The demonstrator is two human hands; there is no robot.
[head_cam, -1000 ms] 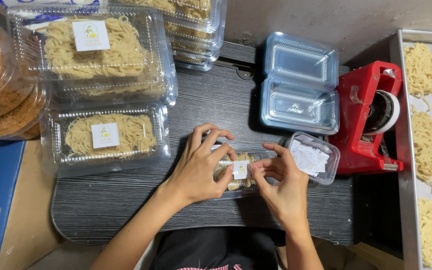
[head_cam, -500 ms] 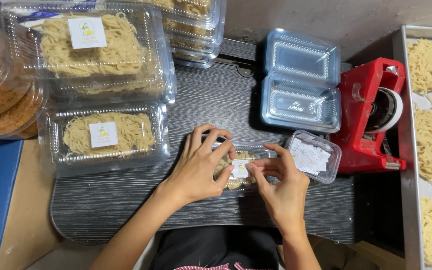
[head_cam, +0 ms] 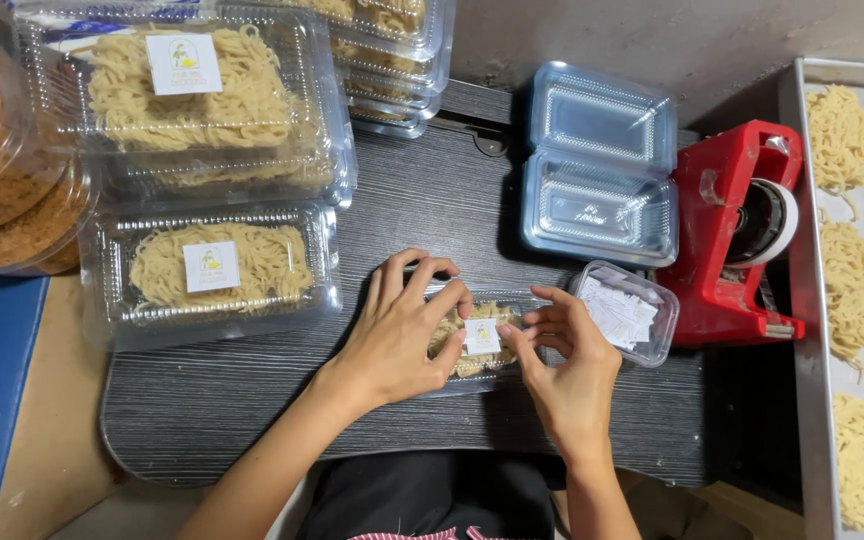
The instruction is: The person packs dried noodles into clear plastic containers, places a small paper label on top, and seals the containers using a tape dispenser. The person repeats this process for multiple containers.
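Surface: dark wood-grain counter [head_cam: 252,420], crowded with packed noodle boxes.
Left hand [head_cam: 402,335]: spread flat over a small clear noodle box [head_cam: 472,365], fingers steadying its lid.
Right hand [head_cam: 567,365]: fingertips pinched narrow at a small white label [head_cam: 482,336] on that lid.
Step in hand: likely pressing the label down; whether it is fully stuck, I cannot tell.
Next move calls for: a firm smoothing press with the box held steady.
Beside: a small tub of loose labels [head_cam: 624,312], just right of the hands.
Farther: an open empty clamshell [head_cam: 600,170], a red tape dispenser [head_cam: 737,235], labelled noodle boxes [head_cam: 212,270].
Right edge: metal tray [head_cam: 810,330] of raw noodle nests.
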